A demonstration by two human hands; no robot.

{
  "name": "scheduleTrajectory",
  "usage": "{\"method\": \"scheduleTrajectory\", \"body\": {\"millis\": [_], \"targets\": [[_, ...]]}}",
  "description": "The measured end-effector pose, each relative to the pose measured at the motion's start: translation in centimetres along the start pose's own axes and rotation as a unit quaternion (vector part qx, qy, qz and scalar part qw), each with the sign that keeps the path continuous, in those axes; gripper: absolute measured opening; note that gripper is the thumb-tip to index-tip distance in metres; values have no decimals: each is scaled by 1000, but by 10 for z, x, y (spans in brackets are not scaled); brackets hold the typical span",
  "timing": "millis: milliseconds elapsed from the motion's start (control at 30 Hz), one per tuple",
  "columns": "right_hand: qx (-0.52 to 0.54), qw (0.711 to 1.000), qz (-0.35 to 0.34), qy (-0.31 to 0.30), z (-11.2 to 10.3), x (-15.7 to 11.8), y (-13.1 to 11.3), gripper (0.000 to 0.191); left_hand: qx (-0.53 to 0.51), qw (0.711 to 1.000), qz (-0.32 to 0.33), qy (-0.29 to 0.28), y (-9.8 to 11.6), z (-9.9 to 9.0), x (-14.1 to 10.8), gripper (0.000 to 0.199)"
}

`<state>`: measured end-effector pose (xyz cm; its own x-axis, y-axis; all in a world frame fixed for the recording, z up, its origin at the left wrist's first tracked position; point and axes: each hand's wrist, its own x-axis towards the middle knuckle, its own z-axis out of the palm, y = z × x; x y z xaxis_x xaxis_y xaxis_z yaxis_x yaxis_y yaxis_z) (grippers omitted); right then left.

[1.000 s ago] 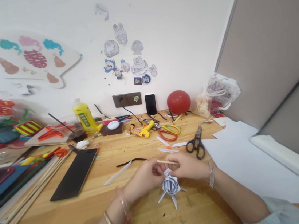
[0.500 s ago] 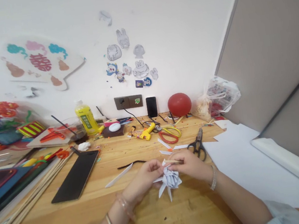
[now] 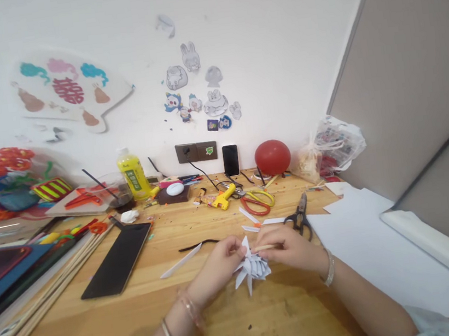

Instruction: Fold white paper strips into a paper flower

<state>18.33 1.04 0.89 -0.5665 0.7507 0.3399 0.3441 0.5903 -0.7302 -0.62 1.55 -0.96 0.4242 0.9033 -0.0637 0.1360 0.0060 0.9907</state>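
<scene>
Between my hands, above the wooden table, is a folded white paper piece [image 3: 255,268] with layered ridges and several pointed strips sticking out. My left hand [image 3: 228,255] pinches it at its upper left edge. The fingers of my right hand [image 3: 282,243] are closed on a thin wooden stick [image 3: 265,247], whose tip reaches the top of the paper. Part of the stick is hidden by my right fingers. Loose white paper strips [image 3: 181,261] lie on the table left of my hands and just beyond them.
Black-handled scissors [image 3: 299,217] and red-yellow scissors [image 3: 257,202] lie beyond my hands, near a yellow glue gun [image 3: 224,197]. White sheets [image 3: 359,249] and a long white device [image 3: 437,242] are at right. On the left are a black slab [image 3: 116,261] and wooden sticks [image 3: 58,283].
The paper piece has turned, and one pointed strip now stands up between my hands. The stick has shifted slightly lower with my right hand. The whole view has moved a little.
</scene>
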Motion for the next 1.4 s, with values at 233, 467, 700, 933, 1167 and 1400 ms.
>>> {"method": "scheduleTrajectory", "body": {"millis": [233,467,700,933,1167,1400], "targets": [[29,999,-11,23,0,1,-2,30,34,995,50,83,2,2,2,24],[24,998,-17,46,-1,1,-6,30,179,970,136,97,16,6,-7,21],[-22,996,-64,53,1,-1,-5,21,185,962,152,131,20,9,-10,22],[18,996,-54,70,0,-2,-7,25,168,966,157,118,18,8,-10,20],[50,996,-20,73,-1,-2,-9,27,124,975,150,105,22,11,-13,21],[58,997,-28,50,4,-1,-4,39,-128,989,52,49,12,13,-6,24]]}}
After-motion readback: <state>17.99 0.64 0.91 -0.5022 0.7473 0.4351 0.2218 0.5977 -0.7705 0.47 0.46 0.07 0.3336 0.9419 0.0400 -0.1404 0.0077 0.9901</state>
